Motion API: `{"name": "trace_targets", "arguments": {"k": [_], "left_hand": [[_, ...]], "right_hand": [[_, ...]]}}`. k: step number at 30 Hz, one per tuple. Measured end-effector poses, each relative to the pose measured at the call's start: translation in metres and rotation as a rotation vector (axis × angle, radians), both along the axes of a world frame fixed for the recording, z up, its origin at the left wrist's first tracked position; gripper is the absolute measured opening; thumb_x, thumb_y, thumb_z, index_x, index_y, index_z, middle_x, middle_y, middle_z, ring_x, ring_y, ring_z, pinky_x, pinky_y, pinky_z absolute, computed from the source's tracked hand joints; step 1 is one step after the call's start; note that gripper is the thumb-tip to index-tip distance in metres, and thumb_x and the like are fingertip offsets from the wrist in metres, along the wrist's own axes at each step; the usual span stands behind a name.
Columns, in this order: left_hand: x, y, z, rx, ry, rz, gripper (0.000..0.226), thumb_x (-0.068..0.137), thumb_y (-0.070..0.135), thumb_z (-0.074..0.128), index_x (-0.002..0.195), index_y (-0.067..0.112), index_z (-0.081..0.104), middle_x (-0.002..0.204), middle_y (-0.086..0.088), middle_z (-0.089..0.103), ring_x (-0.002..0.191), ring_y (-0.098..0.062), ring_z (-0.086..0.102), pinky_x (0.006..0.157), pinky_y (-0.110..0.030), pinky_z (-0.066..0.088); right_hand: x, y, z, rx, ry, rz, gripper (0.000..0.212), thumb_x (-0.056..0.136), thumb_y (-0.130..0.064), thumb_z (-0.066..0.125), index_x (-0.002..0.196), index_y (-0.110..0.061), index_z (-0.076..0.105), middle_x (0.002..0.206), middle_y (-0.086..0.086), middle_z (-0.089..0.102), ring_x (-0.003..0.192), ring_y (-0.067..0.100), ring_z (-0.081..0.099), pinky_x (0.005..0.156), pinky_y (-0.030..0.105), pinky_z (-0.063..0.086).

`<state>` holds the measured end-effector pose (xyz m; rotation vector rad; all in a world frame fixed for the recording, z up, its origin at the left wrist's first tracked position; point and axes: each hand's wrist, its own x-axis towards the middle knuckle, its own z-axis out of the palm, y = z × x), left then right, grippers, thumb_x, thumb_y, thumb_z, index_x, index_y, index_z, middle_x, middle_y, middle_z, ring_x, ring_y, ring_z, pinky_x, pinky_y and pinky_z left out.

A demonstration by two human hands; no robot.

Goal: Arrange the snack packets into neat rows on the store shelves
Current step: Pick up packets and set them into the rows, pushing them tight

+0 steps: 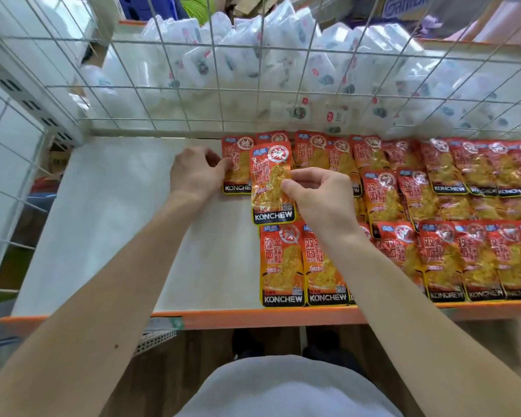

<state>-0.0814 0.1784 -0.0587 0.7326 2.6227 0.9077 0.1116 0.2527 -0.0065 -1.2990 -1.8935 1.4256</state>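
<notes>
Step in hand: filling the middle row. Hands apart. Right hand (319,200) pinching red-orange foil snack packet (271,188), raised one row out from white wire-grid back panel (193,85). Left hand (196,173) curled at edge of back-row end packet (236,173) against the panel; grip unclear. Next, probably: lay flat on white shelf board (133,221), squared with neighbours.

Retail shop aisle: white shelf (127,224) with orange front edge (253,319), wire mesh divider (223,70), rows of identical KONCHEW snack packets (433,206), probably bagged stock (253,49) behind, blurred.

Red-orange packets (272,182), white shelf (118,221), orange edge (253,319)
</notes>
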Motion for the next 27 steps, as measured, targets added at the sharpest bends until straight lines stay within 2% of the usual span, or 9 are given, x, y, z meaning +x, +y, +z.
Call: {"name": "trace_targets", "arguments": {"k": [3,7,11,15,18,21,23,25,27], "left_hand": [[0.002,-0.004,-0.001,0.093,0.012,0.041,0.032,0.096,0.037,0.061,0.096,0.007,0.074,0.098,-0.012,0.073,0.095,-0.028,0.066,0.081,-0.031,0.046],[0.009,-0.027,-0.008,0.291,0.066,0.067,0.021,0.096,0.023,0.058,0.097,0.007,0.071,0.096,-0.011,0.07,0.088,-0.024,0.062,0.078,-0.026,0.042],[0.011,-0.042,-0.018,0.375,0.085,0.037,0.026,0.09,0.024,0.054,0.1,0.01,0.073,0.097,-0.007,0.07,0.079,-0.014,0.058,0.077,-0.026,0.047],[0.01,-0.039,-0.015,0.469,0.028,0.066,0.031,0.088,0.028,0.053,0.106,0.011,0.072,0.098,0.001,0.069,0.082,-0.007,0.059,0.078,-0.018,0.048],[0.013,-0.041,-0.019,0.424,0.078,-0.072,0.033,0.089,0.03,0.054,0.112,0.014,0.071,0.111,0.002,0.065,0.094,-0.014,0.061,0.085,-0.028,0.051],[0.014,-0.042,-0.022,0.345,0.152,-0.18,0.04,0.086,0.035,0.055,0.118,0.018,0.07,0.13,-0.002,0.058,0.114,-0.02,0.057,0.096,-0.036,0.049],[0.019,-0.044,-0.025,0.281,0.249,-0.25,0.047,0.085,0.043,0.054,0.125,0.023,0.067,0.139,-0.004,0.052,0.119,-0.024,0.055,0.099,-0.044,0.046],[0.025,-0.047,-0.026,0.186,0.332,-0.312,0.056,0.085,0.055,0.051,0.134,0.03,0.061,0.147,-0.005,0.045,0.124,-0.028,0.052,0.101,-0.048,0.042],[0.03,-0.047,-0.026,0.015,0.394,-0.375,0.066,0.085,0.068,0.043,0.144,0.041,0.049,0.157,-0.004,0.036,0.132,-0.031,0.045,0.107,-0.048,0.035]], "right_hand": [[-0.006,-0.002,-0.002,0.009,-0.017,0.019,0.017,0.087,-0.018,0.075,0.103,-0.015,0.075,0.09,-0.009,0.07,0.085,0.002,0.067,0.071,0.009,0.053],[-0.024,-0.004,-0.001,0.07,-0.038,0.066,0.017,0.086,-0.015,0.074,0.103,-0.013,0.076,0.088,-0.007,0.07,0.084,0.005,0.068,0.075,0.014,0.055],[-0.047,-0.005,-0.004,0.248,-0.103,0.141,0.015,0.087,-0.015,0.071,0.101,-0.009,0.076,0.084,-0.005,0.066,0.087,0.011,0.065,0.083,0.022,0.054],[-0.059,-0.004,-0.01,0.434,-0.213,0.203,0.014,0.091,-0.021,0.069,0.091,-0.009,0.075,0.088,0.003,0.07,0.083,0.015,0.063,0.076,0.027,0.053],[-0.054,-0.005,-0.014,0.642,-0.345,0.262,0.027,0.096,-0.035,0.063,0.095,-0.01,0.072,0.089,0.006,0.069,0.084,0.021,0.063,0.072,0.034,0.054],[-0.039,0.002,-0.017,0.715,-0.376,0.271,0.025,0.1,-0.029,0.055,0.103,-0.01,0.071,0.098,0.007,0.068,0.09,0.019,0.053,0.071,0.031,0.043],[-0.027,0.008,-0.022,0.746,-0.353,0.283,0.022,0.098,-0.02,0.054,0.109,-0.01,0.071,0.107,0.007,0.067,0.1,0.02,0.051,0.081,0.034,0.044],[-0.016,0.012,-0.027,0.785,-0.338,0.333,0.025,0.096,-0.017,0.055,0.117,-0.014,0.069,0.122,0.005,0.063,0.117,0.023,0.05,0.097,0.04,0.043],[-0.009,0.014,-0.032,0.794,-0.378,0.441,0.038,0.096,-0.022,0.055,0.134,-0.018,0.06,0.144,0.004,0.051,0.138,0.023,0.039,0.112,0.045,0.031]]}}
